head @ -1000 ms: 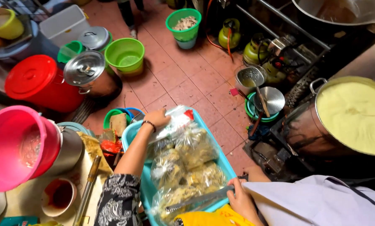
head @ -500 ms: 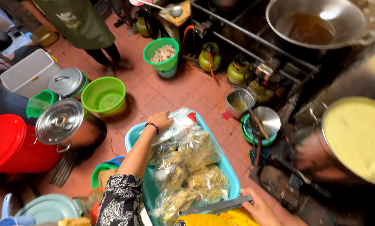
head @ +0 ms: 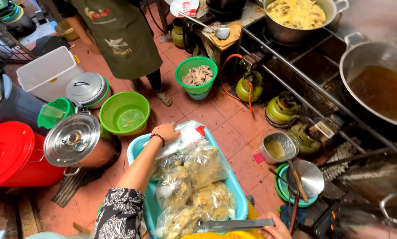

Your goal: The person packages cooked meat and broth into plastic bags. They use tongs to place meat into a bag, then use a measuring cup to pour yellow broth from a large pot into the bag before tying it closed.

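A turquoise plastic tray (head: 136, 149) is carried in front of me, filled with several clear bags of yellowish food (head: 204, 166). My left hand (head: 165, 131) grips the tray's far rim, pressing on a clear bag there; a dark bracelet sits on the wrist. My right hand (head: 274, 229) holds the near right corner and lies beside a flat metal blade or tongs (head: 236, 224) that rests across the tray.
A person in a green apron (head: 121, 37) stands ahead. On the tiled floor: green basins (head: 124, 113), a green basket of meat pieces (head: 197, 76), a lidded steel pot (head: 76, 141), a red bucket (head: 10, 155), gas cylinders (head: 248, 86). Stove with a wok of oil (head: 382, 86) on the right.
The view has swung forward and up over the floor; the person in the apron and the stove have come into view. Both hands keep their hold on the tray.
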